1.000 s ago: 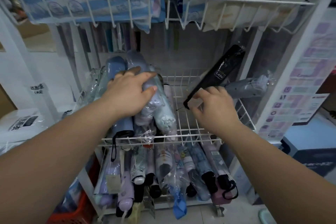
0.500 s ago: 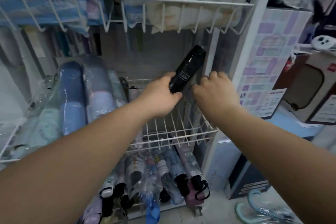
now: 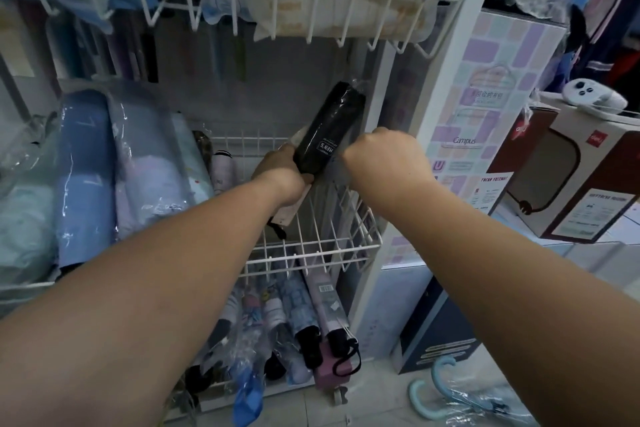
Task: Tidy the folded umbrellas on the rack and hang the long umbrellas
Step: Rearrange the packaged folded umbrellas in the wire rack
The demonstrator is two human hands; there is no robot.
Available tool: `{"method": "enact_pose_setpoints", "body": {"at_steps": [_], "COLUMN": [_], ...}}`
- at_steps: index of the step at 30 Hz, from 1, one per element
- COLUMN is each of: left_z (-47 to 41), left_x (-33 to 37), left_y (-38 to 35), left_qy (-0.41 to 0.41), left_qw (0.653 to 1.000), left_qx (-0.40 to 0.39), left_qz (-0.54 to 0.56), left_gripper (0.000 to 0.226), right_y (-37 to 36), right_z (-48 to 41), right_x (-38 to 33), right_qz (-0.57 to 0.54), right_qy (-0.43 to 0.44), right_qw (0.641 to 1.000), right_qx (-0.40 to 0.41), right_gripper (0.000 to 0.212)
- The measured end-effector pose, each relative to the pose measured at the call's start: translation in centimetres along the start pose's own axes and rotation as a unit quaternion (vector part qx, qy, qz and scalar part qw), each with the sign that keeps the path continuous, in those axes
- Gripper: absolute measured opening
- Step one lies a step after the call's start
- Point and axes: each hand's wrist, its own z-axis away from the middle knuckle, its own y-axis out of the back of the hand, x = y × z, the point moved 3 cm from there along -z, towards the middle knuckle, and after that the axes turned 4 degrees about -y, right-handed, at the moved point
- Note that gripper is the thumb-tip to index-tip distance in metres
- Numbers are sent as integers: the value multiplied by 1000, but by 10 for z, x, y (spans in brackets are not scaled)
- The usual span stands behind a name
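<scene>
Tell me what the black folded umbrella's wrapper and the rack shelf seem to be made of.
The black folded umbrella appears sleeved in clear plastic film: it shows glossy glints and crinkles at the top, over what looks like dark fabric. The white wire rack shelf looks like metal wire with a smooth white coating, judging by its thin, rigid, evenly coloured rods.

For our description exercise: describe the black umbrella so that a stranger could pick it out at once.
Find the white wire rack, then its middle shelf. Above the shelf's bare right half, the left hand holds the black umbrella tilted. It alone is black with a white label; its neighbours are pastel.
</scene>
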Motion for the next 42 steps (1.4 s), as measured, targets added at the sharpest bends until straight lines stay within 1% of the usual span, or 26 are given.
{"method": "enact_pose_setpoints", "body": {"at_steps": [3,6,8,11,13,14,15,17,18,19,22,25,27,29,30,32,34,37,38,39,40,41,42], "left_z": [5,12,18,31,42,47,52,59,62,63,61,58,57,58,60,64,66,66,66,67,68,69,69], "left_x": [-4,-9,-11,-13,-14,-16,-18,-21,-21,-21,-21,-24,-27,-29,-27,-21,-16,-18,-20,-22,-23,-22,-21], "left_y": [3,11,21,37,45,48,50,51,51,50,44,40,36,33,34,37,40,40,39,39,40,42,44], "left_qy": [-8,-16,-10,-9,-13,-17,-22,-43,-57,-70,-84,-57,-41,-31,-33,-39,-50,-70,-72,-70,-70,-81,-99], "left_qw": [1000,998,994,991,993,995,996,997,997,995,985,970,948,913,897,880,868,853,859,871,881,887,888], "left_qx": [4,33,59,85,90,89,83,57,40,21,-39,-99,-145,-198,-219,-242,-254,-254,-243,-223,-199,-172,-144], "left_qz": [20,53,88,108,74,51,33,-2,-31,-65,-148,-216,-280,-355,-383,-406,-424,-450,-446,-432,-423,-421,-424], "left_gripper": [48,40,43,45,45,48,57,82,90,92,85,80,82,81,78,69,59,49,49,51,53,53,51], "right_y": [-2,-3,-4,-11,-20,-26,-32,-43,-48,-52,-60,-62,-60,-58,-57,-58,-62,-72,-75,-79,-81,-82,-83], "right_z": [-1,-3,-2,4,12,16,19,25,26,26,24,16,11,9,9,11,13,16,17,17,16,14,12], "right_x": [0,-3,-9,-24,-38,-45,-51,-57,-57,-56,-55,-54,-49,-45,-44,-45,-48,-50,-50,-52,-54,-56,-58], "right_qz": [-26,-59,-91,-153,-205,-235,-264,-324,-359,-389,-434,-453,-447,-437,-437,-448,-482,-553,-582,-610,-628,-630,-619], "right_qy": [-17,-38,-61,-93,-109,-118,-130,-172,-198,-218,-224,-200,-176,-151,-142,-134,-138,-151,-152,-149,-142,-133,-124], "right_qw": [999,997,993,980,968,961,953,930,912,895,870,861,867,875,876,873,856,810,788,765,750,747,756], "right_qx": [23,40,47,89,93,85,68,32,16,2,-69,-116,-131,-142,-145,-140,-125,-123,-130,-142,-155,-164,-172], "right_gripper": [10,18,18,15,16,18,22,34,38,43,52,49,49,49,48,48,48,49,51,53,56,58,60]}}
